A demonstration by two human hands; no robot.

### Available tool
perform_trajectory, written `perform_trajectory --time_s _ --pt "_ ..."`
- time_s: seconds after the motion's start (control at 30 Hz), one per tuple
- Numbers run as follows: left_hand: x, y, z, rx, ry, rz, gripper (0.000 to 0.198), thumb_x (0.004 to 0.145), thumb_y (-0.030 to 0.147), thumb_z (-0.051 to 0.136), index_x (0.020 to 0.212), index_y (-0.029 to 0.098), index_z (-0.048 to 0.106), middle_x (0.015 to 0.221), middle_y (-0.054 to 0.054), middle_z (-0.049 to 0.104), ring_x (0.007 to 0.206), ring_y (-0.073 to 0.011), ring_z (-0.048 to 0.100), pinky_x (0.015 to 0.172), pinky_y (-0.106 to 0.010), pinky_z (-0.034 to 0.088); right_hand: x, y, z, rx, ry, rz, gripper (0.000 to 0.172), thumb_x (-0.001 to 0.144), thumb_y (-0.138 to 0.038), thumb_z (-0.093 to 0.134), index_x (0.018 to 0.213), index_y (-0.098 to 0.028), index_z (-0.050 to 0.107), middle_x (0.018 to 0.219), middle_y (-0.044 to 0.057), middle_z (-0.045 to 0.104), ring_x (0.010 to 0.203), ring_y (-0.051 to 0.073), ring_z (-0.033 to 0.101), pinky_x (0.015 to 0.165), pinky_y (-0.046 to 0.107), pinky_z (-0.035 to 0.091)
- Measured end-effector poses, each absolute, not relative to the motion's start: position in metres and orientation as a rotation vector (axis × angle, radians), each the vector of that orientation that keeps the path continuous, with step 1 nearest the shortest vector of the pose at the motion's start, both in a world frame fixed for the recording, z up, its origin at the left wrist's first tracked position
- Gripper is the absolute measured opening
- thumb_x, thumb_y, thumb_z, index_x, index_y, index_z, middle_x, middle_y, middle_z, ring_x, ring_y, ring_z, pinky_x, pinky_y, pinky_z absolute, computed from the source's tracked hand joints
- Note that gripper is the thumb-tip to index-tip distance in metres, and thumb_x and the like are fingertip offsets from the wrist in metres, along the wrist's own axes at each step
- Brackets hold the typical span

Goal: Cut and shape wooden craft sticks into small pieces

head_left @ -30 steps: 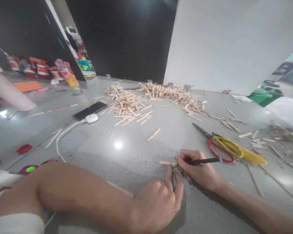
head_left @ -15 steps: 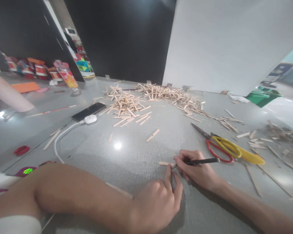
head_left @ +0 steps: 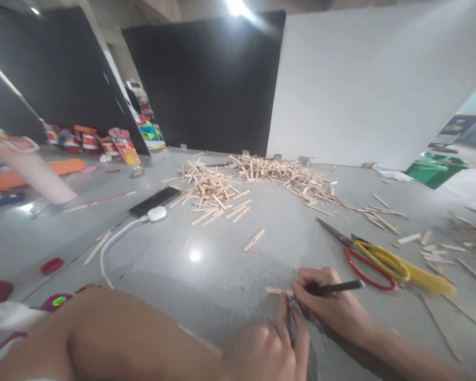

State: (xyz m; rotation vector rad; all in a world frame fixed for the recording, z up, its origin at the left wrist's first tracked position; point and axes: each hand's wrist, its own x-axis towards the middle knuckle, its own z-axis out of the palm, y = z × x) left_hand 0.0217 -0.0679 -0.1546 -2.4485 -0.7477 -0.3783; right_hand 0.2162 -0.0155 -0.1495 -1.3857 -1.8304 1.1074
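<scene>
My right hand is closed around a black pen, whose back end points right. The tip is hidden behind the fingers. Beneath the fingertips a short, flat wooden stick lies on the grey table, its left end showing. My left hand pins that stick down with its fingertips, right beside the pen hand; its lower part is cut off by the frame. Another wooden stick with a dark mark lies ahead of my hands. To the right rest scissors with red and yellow handles.
A heap of wooden sticks spreads toward the black and white panels. On the left lie a phone, a white plug with cable and a red ring. A bottle stands behind. Another person's forearm reaches in. More sticks lie right.
The view has tilted up, so the table and both hands sit lower in the picture. Both hands keep their hold on the stick and the pen.
</scene>
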Motion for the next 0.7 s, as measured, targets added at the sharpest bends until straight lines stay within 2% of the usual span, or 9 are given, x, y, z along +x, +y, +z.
perform_trajectory --time_s 0.13,0.27,0.4,0.53,0.7 --pt "0.022 -0.062 -0.164 -2.273 -0.696 -0.54 0.024 0.087 0.016 0.055 0.103 0.006 0.07 0.096 -0.02 0.081 0.03 -0.0127 0.048 0.029 -0.029 0.027 0.216 -0.014 -0.159 -1.423 -1.785 1.156 0.047 0.1 -0.044 0.054 0.059 -0.024 0.043 0.044 -0.007 0.046 0.036 0.01 0.046 0.041 0.023 0.031" --pt "0.024 -0.06 -0.166 -2.16 -0.7 -0.597 0.017 0.088 0.011 0.053 0.094 0.009 0.068 0.09 -0.015 0.082 0.029 -0.0113 0.046 0.028 -0.028 0.025 0.217 -0.014 -0.166 -1.427 -1.759 1.195 0.048 0.098 -0.052 0.056 0.061 -0.023 0.049 0.047 -0.004 0.054 0.035 0.01 0.047 0.041 0.023 0.031" --pt "0.024 -0.061 -0.168 -2.163 -0.692 -0.582 0.019 0.094 0.016 0.052 0.096 0.009 0.069 0.094 -0.015 0.082 0.029 -0.0113 0.047 0.028 -0.028 0.027 0.214 -0.013 -0.164 -1.431 -1.772 1.167 0.052 0.097 -0.059 0.057 0.059 -0.023 0.049 0.04 -0.006 0.049 0.032 0.01 0.043 0.04 0.023 0.03" --pt "0.021 -0.062 -0.167 -2.186 -0.682 -0.557 0.021 0.093 0.012 0.053 0.102 0.007 0.07 0.101 -0.016 0.081 0.031 -0.0109 0.049 0.027 -0.028 0.028 0.212 -0.012 -0.159 -1.396 -1.777 1.133 0.052 0.095 -0.057 0.06 0.058 -0.024 0.047 0.042 -0.006 0.05 0.033 0.009 0.045 0.042 0.023 0.034" --pt "0.02 -0.07 -0.159 -2.366 -0.719 -0.409 0.034 0.096 0.022 0.051 0.118 0.004 0.07 0.112 -0.021 0.078 0.038 -0.0152 0.059 0.031 -0.03 0.039 0.215 -0.012 -0.157 -1.384 -1.774 1.148 0.049 0.098 -0.053 0.055 0.058 -0.024 0.049 0.039 -0.005 0.049 0.031 0.01 0.043 0.038 0.023 0.031"
